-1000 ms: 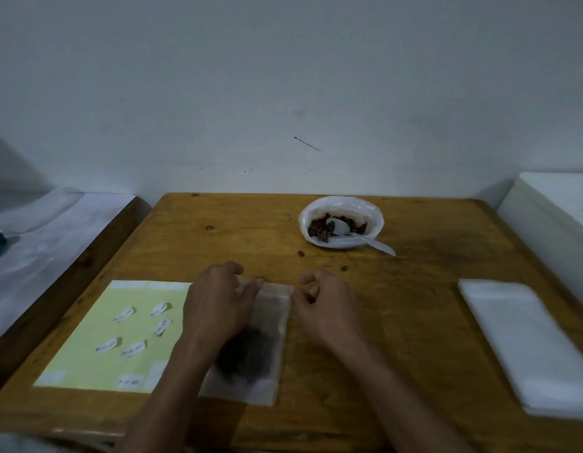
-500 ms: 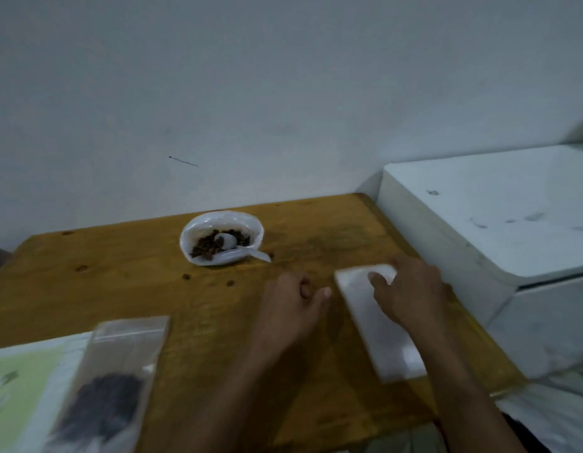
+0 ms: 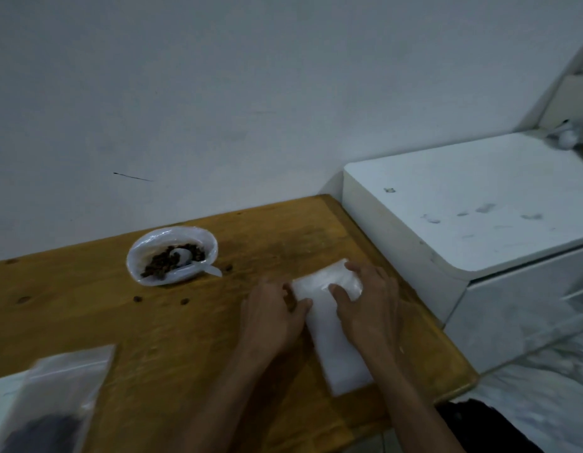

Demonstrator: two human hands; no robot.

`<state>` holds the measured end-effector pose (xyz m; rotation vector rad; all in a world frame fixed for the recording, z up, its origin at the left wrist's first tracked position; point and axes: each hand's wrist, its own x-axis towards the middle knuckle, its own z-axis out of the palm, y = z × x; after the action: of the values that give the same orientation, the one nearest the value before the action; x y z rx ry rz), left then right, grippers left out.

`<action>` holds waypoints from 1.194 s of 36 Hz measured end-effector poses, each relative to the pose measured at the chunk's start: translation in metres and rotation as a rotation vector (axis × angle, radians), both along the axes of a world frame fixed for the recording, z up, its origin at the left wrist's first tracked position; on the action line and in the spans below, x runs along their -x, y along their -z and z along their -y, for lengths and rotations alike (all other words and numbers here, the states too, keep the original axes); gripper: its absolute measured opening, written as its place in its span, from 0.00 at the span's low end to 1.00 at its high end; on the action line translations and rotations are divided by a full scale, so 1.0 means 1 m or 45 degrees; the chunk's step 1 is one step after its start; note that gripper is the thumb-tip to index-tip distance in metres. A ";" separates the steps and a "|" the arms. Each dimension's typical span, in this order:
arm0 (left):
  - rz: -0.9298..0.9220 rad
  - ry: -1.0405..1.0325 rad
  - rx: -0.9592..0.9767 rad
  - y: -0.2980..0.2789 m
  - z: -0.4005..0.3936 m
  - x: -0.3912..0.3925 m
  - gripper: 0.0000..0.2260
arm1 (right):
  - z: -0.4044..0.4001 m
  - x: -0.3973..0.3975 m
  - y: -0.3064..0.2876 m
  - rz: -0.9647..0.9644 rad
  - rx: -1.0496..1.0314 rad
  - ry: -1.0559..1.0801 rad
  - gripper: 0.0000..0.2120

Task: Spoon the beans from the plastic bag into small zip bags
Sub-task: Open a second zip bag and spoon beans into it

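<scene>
The plastic bag (image 3: 172, 253), rolled open like a bowl, holds dark beans with a white spoon (image 3: 189, 258) lying in it, at the table's far middle. A stack of empty small zip bags (image 3: 336, 351) lies near the table's right edge. My right hand (image 3: 368, 302) rests on the stack's far end with fingers and thumb spread. My left hand (image 3: 274, 315) is at the stack's left edge, fingers curled and thumb on the top bag. A filled zip bag (image 3: 58, 397) with dark beans lies at the bottom left, blurred.
Three loose beans (image 3: 137, 299) lie on the wooden table (image 3: 185, 338) near the plastic bag. A white cabinet (image 3: 463, 217) stands right against the table's right side. A wall rises behind the table. The table's front right corner is close to the stack.
The view has swung right. Both hands left the filled zip bag and moved to the stack of empty bags; the left hand has now closed in on its left edge.
</scene>
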<state>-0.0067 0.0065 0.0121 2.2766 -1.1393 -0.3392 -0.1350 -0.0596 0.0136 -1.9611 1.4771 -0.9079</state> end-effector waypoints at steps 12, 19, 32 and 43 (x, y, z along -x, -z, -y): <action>-1.279 -0.091 0.528 -0.047 -0.020 0.000 0.08 | -0.005 0.005 -0.053 0.798 -0.397 -0.096 0.17; -1.027 0.001 0.653 -0.065 -0.060 -0.036 0.08 | -0.028 -0.027 -0.065 0.845 -0.542 -0.412 0.13; -0.457 -0.139 0.606 -0.083 -0.161 -0.139 0.06 | -0.091 -0.132 -0.085 0.570 -0.707 -1.082 0.09; 0.298 -0.642 0.770 -0.104 -0.188 -0.156 0.19 | -0.133 -0.186 -0.097 0.688 0.030 -0.995 0.07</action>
<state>0.1496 0.1941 0.1160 1.9781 -0.6098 0.4251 0.0509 0.0739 0.1103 -1.8564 0.3434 -0.9594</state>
